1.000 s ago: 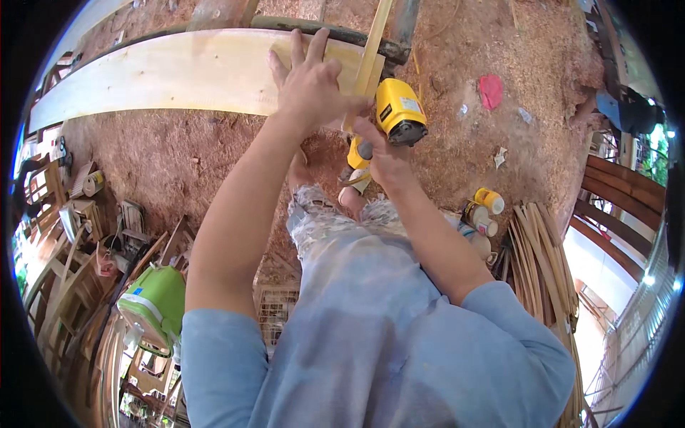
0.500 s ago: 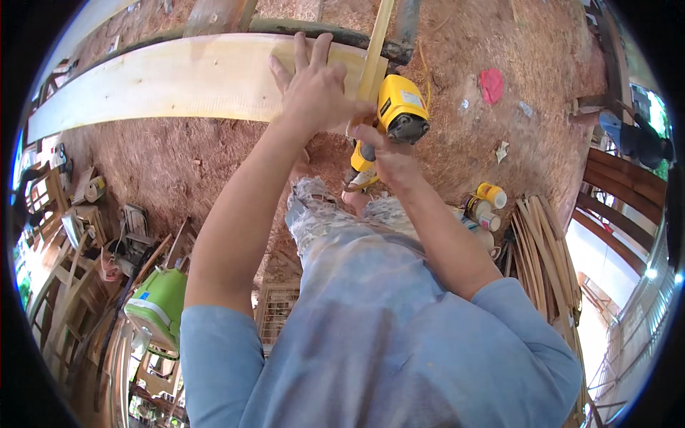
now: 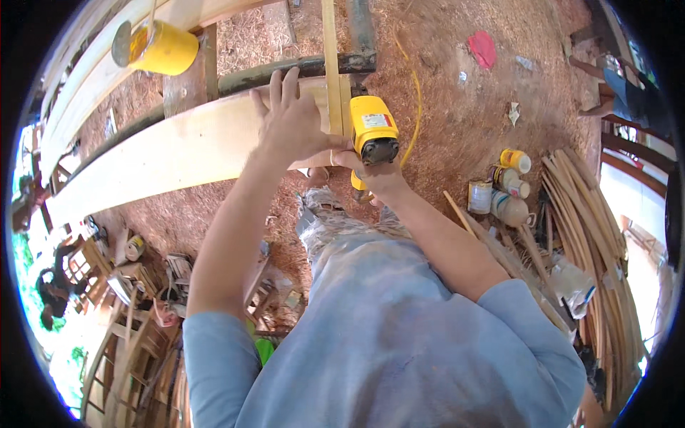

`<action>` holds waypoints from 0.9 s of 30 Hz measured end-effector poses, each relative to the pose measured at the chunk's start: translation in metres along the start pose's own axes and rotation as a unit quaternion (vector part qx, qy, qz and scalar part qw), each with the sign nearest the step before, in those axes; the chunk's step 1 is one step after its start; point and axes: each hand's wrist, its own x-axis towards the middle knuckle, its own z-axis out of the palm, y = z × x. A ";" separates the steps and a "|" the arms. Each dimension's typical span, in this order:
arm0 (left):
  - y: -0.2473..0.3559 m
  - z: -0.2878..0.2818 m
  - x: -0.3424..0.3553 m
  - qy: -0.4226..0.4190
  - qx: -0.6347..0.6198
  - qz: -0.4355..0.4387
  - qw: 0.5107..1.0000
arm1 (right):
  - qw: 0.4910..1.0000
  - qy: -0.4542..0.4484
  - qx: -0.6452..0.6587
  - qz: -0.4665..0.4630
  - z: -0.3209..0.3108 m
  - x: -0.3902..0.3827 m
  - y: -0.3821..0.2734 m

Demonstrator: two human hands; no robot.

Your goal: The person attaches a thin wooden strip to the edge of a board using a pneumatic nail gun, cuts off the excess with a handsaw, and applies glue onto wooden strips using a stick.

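Note:
My right hand [image 3: 378,176] grips a yellow and black nail gun [image 3: 373,127] at the right end of a wide pale board [image 3: 178,148]. The tool's nose is hidden beneath its body. My left hand [image 3: 287,123] lies on the board with its fingers spread, and its thumb reaches toward the nail gun. A narrow wooden strip [image 3: 331,53] crosses the board's end between my left hand and the tool. From behind the nail gun a yellow air hose [image 3: 418,107] trails across the floor.
A yellow bucket [image 3: 168,48] stands on boards at the upper left. Dark frame bars [image 3: 300,68] run behind the board. Bottles and cans [image 3: 510,184] sit on the right beside a pile of long wood strips [image 3: 585,235]. A red scrap [image 3: 482,48] lies on the shavings-covered floor.
The view has shifted, bringing the yellow bucket and more of the hose into sight. My left hand remains spread on the board, and my right still holds the nail gun at its end.

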 end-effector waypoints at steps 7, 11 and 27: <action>0.012 -0.001 -0.007 -0.027 -0.024 0.007 0.999 | 0.999 -0.047 -0.012 -0.005 -0.023 -0.002 0.019; 0.006 0.006 -0.005 -0.002 -0.028 0.026 0.999 | 0.982 0.080 -0.166 -0.030 -0.053 -0.011 0.006; 0.006 0.020 0.002 0.111 -0.148 0.040 0.982 | 0.824 -0.247 -0.508 0.035 -0.037 -0.084 -0.155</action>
